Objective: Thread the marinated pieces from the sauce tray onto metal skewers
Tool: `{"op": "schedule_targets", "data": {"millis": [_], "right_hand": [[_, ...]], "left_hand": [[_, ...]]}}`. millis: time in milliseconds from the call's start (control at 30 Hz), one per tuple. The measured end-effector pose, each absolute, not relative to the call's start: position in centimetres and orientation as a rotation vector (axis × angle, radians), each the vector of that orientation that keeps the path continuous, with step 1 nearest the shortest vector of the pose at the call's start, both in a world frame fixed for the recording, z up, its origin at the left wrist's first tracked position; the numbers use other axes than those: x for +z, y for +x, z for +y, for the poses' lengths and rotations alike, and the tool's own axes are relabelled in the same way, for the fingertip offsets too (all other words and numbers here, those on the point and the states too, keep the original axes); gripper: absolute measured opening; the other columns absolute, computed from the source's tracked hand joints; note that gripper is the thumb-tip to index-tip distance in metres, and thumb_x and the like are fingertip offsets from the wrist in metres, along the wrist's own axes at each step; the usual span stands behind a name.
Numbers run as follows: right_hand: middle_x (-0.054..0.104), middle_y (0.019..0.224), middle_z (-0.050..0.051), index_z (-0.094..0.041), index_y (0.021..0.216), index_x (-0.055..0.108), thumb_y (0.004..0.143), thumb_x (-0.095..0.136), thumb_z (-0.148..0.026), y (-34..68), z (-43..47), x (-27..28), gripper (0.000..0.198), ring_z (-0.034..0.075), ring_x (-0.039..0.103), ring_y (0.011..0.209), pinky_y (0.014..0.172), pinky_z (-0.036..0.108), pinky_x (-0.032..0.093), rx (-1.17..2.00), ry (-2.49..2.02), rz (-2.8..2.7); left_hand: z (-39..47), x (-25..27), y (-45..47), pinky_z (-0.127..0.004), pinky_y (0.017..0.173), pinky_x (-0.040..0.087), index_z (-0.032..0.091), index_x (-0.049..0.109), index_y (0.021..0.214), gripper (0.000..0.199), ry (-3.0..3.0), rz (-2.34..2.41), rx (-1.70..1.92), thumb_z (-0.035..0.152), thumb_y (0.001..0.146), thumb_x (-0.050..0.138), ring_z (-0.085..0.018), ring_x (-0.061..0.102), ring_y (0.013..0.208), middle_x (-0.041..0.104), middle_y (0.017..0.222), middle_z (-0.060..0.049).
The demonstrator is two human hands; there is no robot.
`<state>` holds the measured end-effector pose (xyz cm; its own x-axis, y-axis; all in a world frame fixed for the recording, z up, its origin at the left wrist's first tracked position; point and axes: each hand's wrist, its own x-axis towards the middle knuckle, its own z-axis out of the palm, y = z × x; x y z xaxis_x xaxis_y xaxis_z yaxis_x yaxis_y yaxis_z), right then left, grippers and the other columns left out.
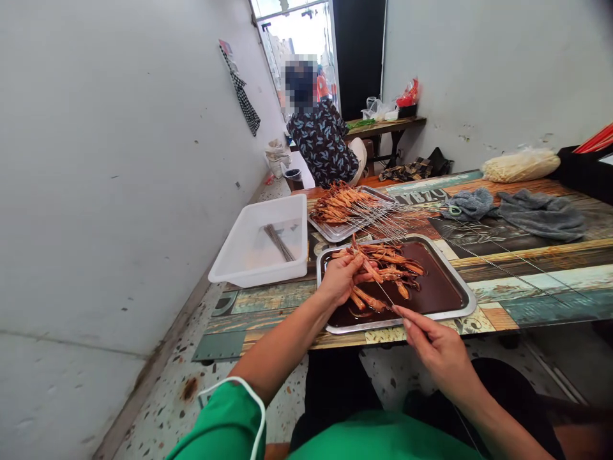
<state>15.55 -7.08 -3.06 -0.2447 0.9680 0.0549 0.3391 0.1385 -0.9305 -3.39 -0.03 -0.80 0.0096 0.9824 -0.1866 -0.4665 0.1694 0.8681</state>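
Observation:
My left hand is closed around an orange-brown piece of food with thin trailing ends that looks like squid tentacles. My right hand pinches a thin metal skewer, whose upper end meets the piece in my left hand; its lower length reappears below my right wrist. Both hands are over the near side of a metal tray of dark brown liquid. More similar pieces lie in this liquid. Behind it, a second tray bears a heap of skewered pieces, with their bare skewer ends pointing right.
At left stands a white plastic bin with a bundle of metal skewers. Loose skewers and grey cloths lie on the patterned table at right, near a bagged pale bundle. Another person sits beyond the table.

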Motion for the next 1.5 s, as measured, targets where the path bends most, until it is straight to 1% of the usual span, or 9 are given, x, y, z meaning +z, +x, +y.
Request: {"op": "schedule_targets", "data": {"millis": [67, 167, 400, 600, 733, 967, 1267, 1400, 1500], "right_hand": [[0.051, 0.054, -0.001, -0.01, 0.112, 0.062, 0.081, 0.049, -0.039, 15.5, -7.3, -3.1, 0.044, 0.009, 0.04, 0.045, 0.04, 0.021, 0.032, 1.264, -1.27, -1.586], [0.037, 0.051, -0.005, -0.01, 0.115, 0.06, 0.08, 0.052, -0.041, 15.7, -7.6, -3.2, 0.047, 0.007, 0.03, 0.044, 0.039, 0.02, 0.022, 1.429, -1.255, -1.456], [0.024, 0.05, -0.009, -0.008, 0.117, 0.057, 0.074, 0.057, -0.047, 15.7, -8.0, -2.6, 0.058, 0.005, 0.02, 0.043, 0.04, 0.02, 0.012, 1.626, -1.26, -1.224], [0.024, 0.048, -0.01, -0.007, 0.118, 0.056, 0.072, 0.059, -0.048, 15.2, -7.7, -3.1, 0.061, 0.004, 0.018, 0.041, 0.04, 0.02, 0.009, 1.653, -1.268, -1.146], [0.028, 0.049, -0.009, -0.008, 0.116, 0.058, 0.072, 0.059, -0.048, 15.3, -7.3, -3.4, 0.06, 0.005, 0.02, 0.042, 0.04, 0.02, 0.011, 1.62, -1.257, -1.211], [0.024, 0.044, -0.011, -0.005, 0.114, 0.058, 0.067, 0.062, -0.051, 15.0, -6.6, -2.6, 0.066, 0.004, 0.016, 0.039, 0.039, 0.02, 0.008, 1.676, -1.253, -1.156], [0.029, 0.048, -0.009, -0.007, 0.114, 0.058, 0.073, 0.061, -0.046, 13.8, -6.6, -3.9, 0.056, 0.004, 0.02, 0.04, 0.037, 0.019, 0.012, 1.608, -1.201, -1.131], [0.028, 0.045, -0.011, -0.009, 0.113, 0.058, 0.068, 0.066, -0.045, 13.7, -6.5, -3.4, 0.058, 0.002, 0.018, 0.036, 0.034, 0.017, 0.01, 1.747, -1.147, -0.994], [0.028, 0.044, -0.013, -0.011, 0.115, 0.056, 0.071, 0.064, -0.041, 14.1, -6.3, -2.8, 0.054, 0.0, 0.013, 0.031, 0.031, 0.017, 0.008, 1.898, -1.047, -0.925]], "left_hand": [[0.0, -0.9, -3.3, -0.017, 0.056, 0.052, 0.007, 0.06, 0.076, 0.014, 0.689, 0.945, 1.291, 0.021, 0.078, 0.058, -0.015, 0.066, 0.071, 0.067, 0.076, -0.01], [0.1, -0.9, -3.3, -0.017, 0.055, 0.051, 0.007, 0.06, 0.075, 0.014, 0.679, 0.945, 1.3, 0.02, 0.078, 0.058, -0.016, 0.066, 0.071, 0.067, 0.077, -0.011], [0.0, -1.1, -3.2, -0.018, 0.056, 0.052, 0.006, 0.06, 0.075, 0.013, 0.666, 0.944, 1.319, 0.018, 0.079, 0.056, -0.016, 0.066, 0.072, 0.067, 0.078, -0.011], [-0.4, -1.1, -2.6, -0.018, 0.058, 0.053, 0.007, 0.061, 0.075, 0.014, 0.686, 0.942, 1.328, 0.02, 0.077, 0.058, -0.017, 0.066, 0.075, 0.067, 0.083, -0.012], [-0.5, -1.1, -2.6, -0.018, 0.057, 0.053, 0.007, 0.061, 0.076, 0.012, 0.676, 0.942, 1.324, 0.018, 0.078, 0.057, -0.015, 0.066, 0.072, 0.067, 0.082, -0.011], [-0.4, -1.0, -3.0, -0.018, 0.057, 0.053, 0.006, 0.062, 0.079, 0.014, 0.665, 0.918, 1.285, 0.019, 0.078, 0.058, -0.016, 0.066, 0.074, 0.067, 0.083, -0.012], [-0.2, -1.2, -3.0, -0.018, 0.057, 0.053, 0.006, 0.062, 0.078, 0.012, 0.633, 0.931, 1.295, 0.016, 0.079, 0.055, -0.014, 0.066, 0.07, 0.067, 0.083, -0.011], [-0.2, -0.8, -3.2, -0.017, 0.058, 0.053, 0.007, 0.062, 0.078, 0.012, 0.624, 0.932, 1.253, 0.016, 0.08, 0.054, -0.014, 0.066, 0.073, 0.067, 0.085, -0.012], [-0.1, -0.2, -3.5, -0.02, 0.06, 0.054, 0.007, 0.062, 0.083, 0.017, 0.601, 0.897, 1.214, 0.021, 0.082, 0.053, -0.016, 0.066, 0.078, 0.067, 0.088, -0.013]]}}
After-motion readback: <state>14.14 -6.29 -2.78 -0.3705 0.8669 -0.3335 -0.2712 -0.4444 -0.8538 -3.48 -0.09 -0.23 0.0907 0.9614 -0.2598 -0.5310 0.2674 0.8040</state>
